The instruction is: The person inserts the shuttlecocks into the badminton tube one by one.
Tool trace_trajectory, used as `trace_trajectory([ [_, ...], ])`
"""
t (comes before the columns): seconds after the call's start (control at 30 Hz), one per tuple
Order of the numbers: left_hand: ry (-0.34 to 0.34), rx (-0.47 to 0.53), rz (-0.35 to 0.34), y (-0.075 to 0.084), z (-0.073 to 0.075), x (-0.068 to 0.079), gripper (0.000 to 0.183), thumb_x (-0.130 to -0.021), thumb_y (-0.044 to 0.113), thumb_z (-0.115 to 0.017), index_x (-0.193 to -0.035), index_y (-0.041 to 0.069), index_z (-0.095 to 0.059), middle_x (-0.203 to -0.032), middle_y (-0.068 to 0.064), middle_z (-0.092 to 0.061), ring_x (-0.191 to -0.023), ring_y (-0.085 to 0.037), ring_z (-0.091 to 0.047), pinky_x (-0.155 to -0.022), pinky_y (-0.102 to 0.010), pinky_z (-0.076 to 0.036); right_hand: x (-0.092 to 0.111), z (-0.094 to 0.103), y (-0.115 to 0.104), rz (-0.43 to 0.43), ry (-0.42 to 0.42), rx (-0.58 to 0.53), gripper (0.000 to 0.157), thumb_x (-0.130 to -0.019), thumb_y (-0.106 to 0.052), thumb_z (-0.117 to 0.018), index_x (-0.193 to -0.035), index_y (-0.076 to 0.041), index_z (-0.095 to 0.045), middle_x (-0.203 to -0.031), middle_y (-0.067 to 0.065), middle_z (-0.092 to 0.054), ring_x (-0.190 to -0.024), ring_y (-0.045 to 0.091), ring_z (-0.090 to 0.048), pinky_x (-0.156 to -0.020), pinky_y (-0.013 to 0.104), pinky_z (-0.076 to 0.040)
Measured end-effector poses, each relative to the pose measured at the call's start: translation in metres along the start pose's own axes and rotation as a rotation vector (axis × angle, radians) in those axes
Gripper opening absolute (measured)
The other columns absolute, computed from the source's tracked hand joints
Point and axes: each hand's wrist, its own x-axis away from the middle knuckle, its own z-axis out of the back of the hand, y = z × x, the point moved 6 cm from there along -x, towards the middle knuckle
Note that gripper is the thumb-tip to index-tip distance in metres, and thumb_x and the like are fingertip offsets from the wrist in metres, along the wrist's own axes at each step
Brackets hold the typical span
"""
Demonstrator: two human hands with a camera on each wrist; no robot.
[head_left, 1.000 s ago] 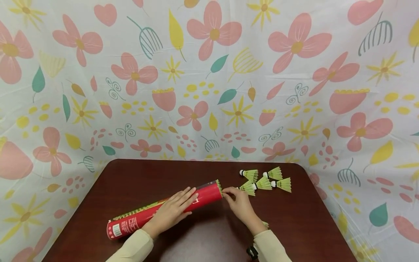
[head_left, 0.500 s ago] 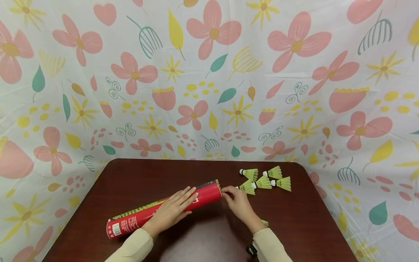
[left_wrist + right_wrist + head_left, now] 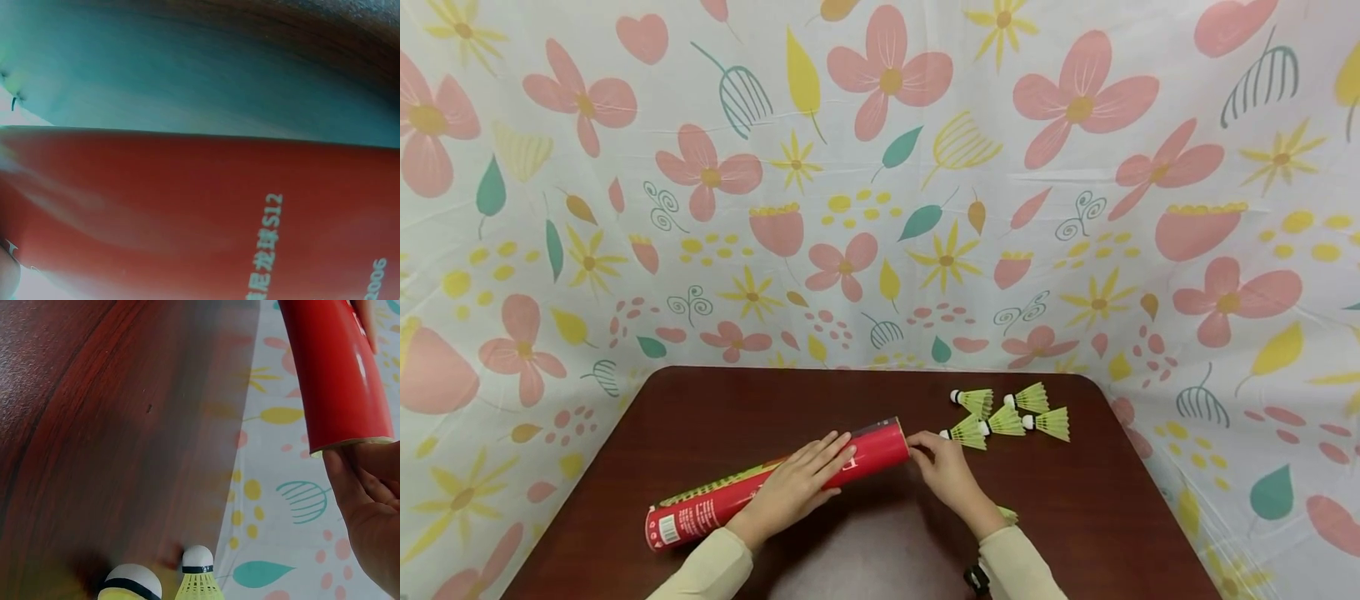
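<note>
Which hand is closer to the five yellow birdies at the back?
Right. The right hand is at one end of the red tube, just front-left of the birdies; the left hand lies on the tube, farther left.

The red tube [image 3: 144, 194] bears "尼龙球S12", "2006" and a barcode [image 3: 668, 528].

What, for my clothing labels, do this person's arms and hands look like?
The left sleeve and right sleeve are both plain pale cream. The left hand and right hand are bare. A small black item shows at the right sleeve; what it is, I cannot tell.
</note>
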Motion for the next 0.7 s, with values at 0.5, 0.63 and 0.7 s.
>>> trace_trajectory([
  [0.5,-0.025,0.001,0.039,-0.001,-0.001,0.004,0.091,-0.073,0.027,-0.085,-0.148,0.009,-0.037,-0.152,-0.011,-0.036,-0.136,-0.029,-0.040,-0.106,-0.042,-0.039,0.015,0.029,0.012,-0.129,0.007,0.073,0.016,-0.087,0.000,-0.067,-0.098,-0.012,-0.073,-0.094,0.000,-0.071,-0.086,0.019,-0.067,-0.071,0.031,-0.056],
  [0.63,-0.021,-0.015,0.027,-0.002,-0.001,0.005,0.086,-0.079,0.030,-0.080,-0.149,0.009,-0.036,-0.153,-0.011,-0.035,-0.137,-0.028,-0.039,-0.107,-0.041,-0.038,0.022,0.044,0.020,-0.161,0.041,0.084,0.020,-0.087,-0.001,-0.067,-0.103,-0.011,-0.073,-0.098,0.001,-0.072,-0.087,0.020,-0.068,-0.070,0.031,-0.056],
  [0.7,-0.018,-0.019,0.025,-0.003,-0.001,0.004,0.084,-0.081,0.032,-0.078,-0.149,0.009,-0.036,-0.153,-0.011,-0.035,-0.137,-0.028,-0.039,-0.108,-0.040,-0.038,0.026,0.051,0.024,-0.169,0.051,0.082,0.021,-0.087,0.000,-0.067,-0.105,-0.011,-0.073,-0.100,0.003,-0.072,-0.088,0.021,-0.068,-0.070,0.031,-0.056],
])
